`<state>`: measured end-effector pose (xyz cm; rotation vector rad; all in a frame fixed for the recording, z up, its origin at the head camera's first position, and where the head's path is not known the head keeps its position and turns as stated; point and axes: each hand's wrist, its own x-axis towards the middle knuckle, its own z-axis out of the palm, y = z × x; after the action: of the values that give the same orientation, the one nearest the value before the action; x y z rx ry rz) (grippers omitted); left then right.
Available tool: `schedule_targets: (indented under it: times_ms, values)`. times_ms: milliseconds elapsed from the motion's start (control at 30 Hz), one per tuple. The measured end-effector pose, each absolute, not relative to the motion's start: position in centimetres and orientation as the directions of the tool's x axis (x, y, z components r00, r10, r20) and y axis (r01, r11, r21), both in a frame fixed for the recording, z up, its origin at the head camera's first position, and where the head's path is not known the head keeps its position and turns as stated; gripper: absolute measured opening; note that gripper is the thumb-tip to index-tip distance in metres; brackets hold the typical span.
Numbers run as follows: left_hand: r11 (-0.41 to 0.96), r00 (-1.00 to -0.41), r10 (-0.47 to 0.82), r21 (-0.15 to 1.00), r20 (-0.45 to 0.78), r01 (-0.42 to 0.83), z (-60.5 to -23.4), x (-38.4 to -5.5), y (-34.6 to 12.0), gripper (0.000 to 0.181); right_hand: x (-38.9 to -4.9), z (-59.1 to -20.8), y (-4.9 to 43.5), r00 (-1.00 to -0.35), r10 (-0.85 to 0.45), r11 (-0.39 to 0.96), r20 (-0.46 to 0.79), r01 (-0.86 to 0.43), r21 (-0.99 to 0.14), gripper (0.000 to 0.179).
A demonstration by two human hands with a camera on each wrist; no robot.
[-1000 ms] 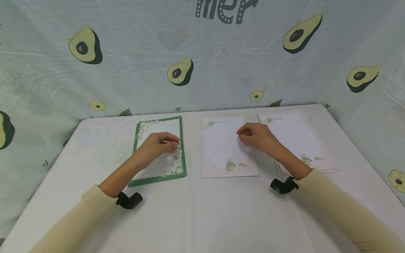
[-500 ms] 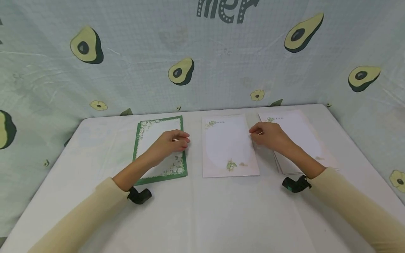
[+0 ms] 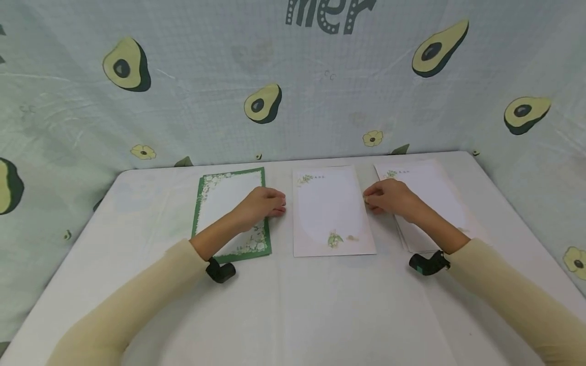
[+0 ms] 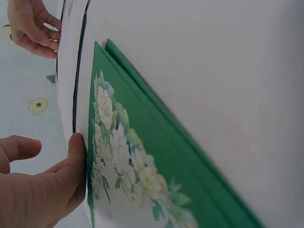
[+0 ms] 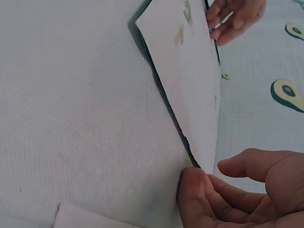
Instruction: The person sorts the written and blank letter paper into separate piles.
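A pale pink sheet of letter paper (image 3: 331,203) with a leafy print lies between my hands. At its right edge is my right hand (image 3: 389,197), fingers loosely bent. A digit of that hand touches the edge in the right wrist view, with a gap to the other finger. My left hand (image 3: 262,204) is over the right edge of a green-bordered floral paper stack (image 3: 229,190), its fingertips reaching into the strip beside the pink sheet. Thumb and fingers stand apart in the left wrist view, close to the green stack's edge (image 4: 142,99).
Another stack of pink letter paper (image 3: 421,183) lies at the right, partly under my right forearm. A white cloth covers the table (image 3: 316,305). Behind it rises a fabric backdrop (image 3: 197,66) printed with avocados. A small black wrist camera (image 3: 428,263) sits on each wrist.
My left hand has moved right across the green-bordered stack to its right edge. My right hand has shifted right from over the middle pink sheet to that sheet's right edge. The papers have stayed put.
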<state>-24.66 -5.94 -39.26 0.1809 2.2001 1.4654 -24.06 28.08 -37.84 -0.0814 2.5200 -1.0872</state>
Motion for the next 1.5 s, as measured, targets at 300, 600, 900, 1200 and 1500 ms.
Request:
schedule_targets:
  times_ms: [300,600,900,1200,1500]
  values:
    - [0.394,-0.862,0.309,0.879,-0.403,-0.27,-38.8,-26.7,-4.6,0.032,-25.1,-38.2,28.2,-0.914,-0.188,0.648,-0.359,0.159,-0.745,0.037]
    - [0.345,-0.86,0.298,0.886,-0.415,-0.308,-39.0,-26.9,-4.1,0.03,-25.1,-38.6,28.2,-0.921,-0.178,0.627,-0.346,0.165,-0.762,0.036]
    - [0.289,-0.885,0.299,0.918,-0.356,-0.272,-39.4,-26.5,-4.3,0.037,-24.4,-38.5,27.8,-0.955,-0.188,0.622,-0.231,0.066,-0.78,0.037]
    - [0.237,-0.9,0.274,0.931,-0.338,-0.277,-39.5,-26.3,-3.6,0.04,-23.9,-38.6,27.5,-0.97,-0.141,0.56,-0.199,0.088,-0.824,0.041]
    - [0.191,-0.904,0.27,0.939,-0.33,-0.286,-39.2,-25.9,-3.3,0.032,-23.6,-39.0,27.9,-0.974,-0.14,0.581,-0.18,0.067,-0.811,0.029]
